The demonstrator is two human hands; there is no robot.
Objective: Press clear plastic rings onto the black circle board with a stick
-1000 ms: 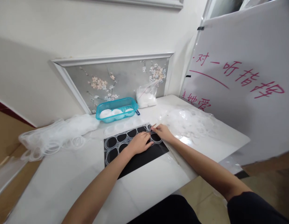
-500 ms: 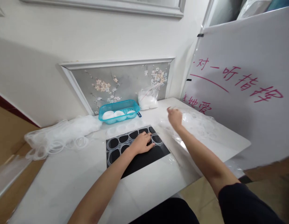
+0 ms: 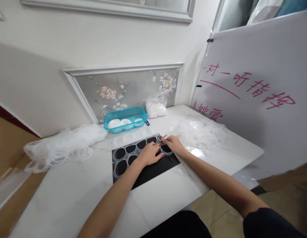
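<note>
A black sheet [image 3: 153,172] lies on the white table, with clear, rounded outlines in rows across its upper part. My left hand [image 3: 149,154] rests on the sheet with its fingers spread, pressing on the clear outlines. At the sheet's upper right corner, my right hand [image 3: 171,143] has its thumb and fingers pinched together beside the last outline; what they hold, if anything, is too small to make out. Behind the sheet lies a translucent strip [image 3: 133,136] with rounded shapes.
A teal basket [image 3: 126,114] with white round pieces stands at the back, beside a clear bag [image 3: 156,106] of white material. Translucent rings are heaped at left [image 3: 69,140], and a clear plastic pile [image 3: 203,134] lies at right. A whiteboard [image 3: 267,66] with red writing stands behind.
My right hand has come down and left from above the clear plastic pile to the sheet's upper right corner. My left hand has stayed on the sheet.
</note>
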